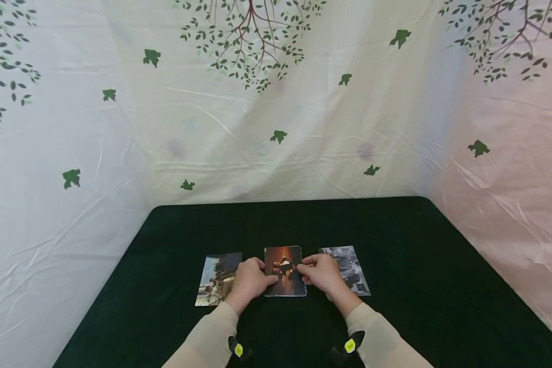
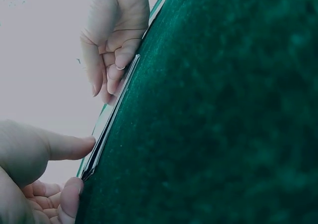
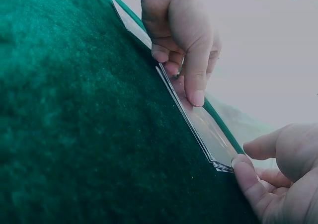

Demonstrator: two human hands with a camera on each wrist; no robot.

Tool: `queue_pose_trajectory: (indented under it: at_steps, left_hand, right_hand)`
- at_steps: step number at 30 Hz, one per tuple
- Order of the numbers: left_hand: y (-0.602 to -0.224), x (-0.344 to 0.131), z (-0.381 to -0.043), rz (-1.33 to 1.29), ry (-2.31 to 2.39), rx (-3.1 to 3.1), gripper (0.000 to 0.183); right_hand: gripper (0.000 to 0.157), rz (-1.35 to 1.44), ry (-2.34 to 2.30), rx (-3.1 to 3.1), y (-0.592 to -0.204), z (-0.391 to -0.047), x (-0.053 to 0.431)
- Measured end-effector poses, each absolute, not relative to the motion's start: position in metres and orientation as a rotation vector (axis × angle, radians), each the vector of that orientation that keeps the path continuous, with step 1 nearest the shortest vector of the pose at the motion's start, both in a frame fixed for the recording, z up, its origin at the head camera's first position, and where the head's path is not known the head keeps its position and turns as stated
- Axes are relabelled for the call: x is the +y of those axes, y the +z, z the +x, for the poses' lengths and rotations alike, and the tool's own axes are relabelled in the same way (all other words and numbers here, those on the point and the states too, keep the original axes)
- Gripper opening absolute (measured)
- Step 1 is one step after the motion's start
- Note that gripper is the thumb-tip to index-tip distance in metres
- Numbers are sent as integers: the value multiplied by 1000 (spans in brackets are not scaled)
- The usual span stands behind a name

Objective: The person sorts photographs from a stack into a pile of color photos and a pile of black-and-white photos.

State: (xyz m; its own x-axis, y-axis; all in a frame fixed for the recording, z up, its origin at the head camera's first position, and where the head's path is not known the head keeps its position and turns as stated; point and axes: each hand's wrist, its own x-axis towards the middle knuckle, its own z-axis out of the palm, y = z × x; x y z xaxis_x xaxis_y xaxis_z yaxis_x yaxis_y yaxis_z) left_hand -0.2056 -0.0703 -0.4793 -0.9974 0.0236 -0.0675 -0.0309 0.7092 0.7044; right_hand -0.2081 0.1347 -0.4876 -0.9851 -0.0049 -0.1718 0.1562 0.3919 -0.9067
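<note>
My left hand [image 1: 252, 281] grips the left side of a small stack of picture cards [image 1: 284, 258], its thumb [image 3: 197, 96] lying on the top face and its other fingers bent at the edge. My right hand [image 1: 324, 272] has its fingers curled round the opposite edge, one fingertip touching the near corner and another digit standing slightly clear of it. So the stack lies flat on the dark green cloth [image 1: 285, 327], directly between my fingertips. Its top card is glossy and dark, with an orange glow around a lighter figure in the middle; below it, several layers show along the near edge, not quite flush. Partly under my left hand is a colour outdoor photo [image 1: 207, 286], and partly behind my right, a grey-toned photo [image 1: 355, 271]. Both my wrists angle inward, backs of the hands upward, and the forearms, in cream sleeves [image 1: 207, 332], spread apart toward me.
</note>
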Motion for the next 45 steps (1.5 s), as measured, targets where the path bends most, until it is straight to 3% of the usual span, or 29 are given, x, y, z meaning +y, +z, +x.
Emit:
queue_pose_trajectory:
  at_steps: [17, 26, 45]
  left_hand:
    - [-478, -69, -207, -30, 1179, 2830, 43]
    - [-476, -69, -209, -64, 1211, 2798, 26]
    - [-477, -75, -206, -93, 1396, 2615, 17]
  right_hand:
    - [24, 131, -1643, 2510, -485, -208, 134]
    - [25, 112, -1644, 2501, -485, -208, 135]
    - [24, 126, -1640, 2499, -487, -206, 133]
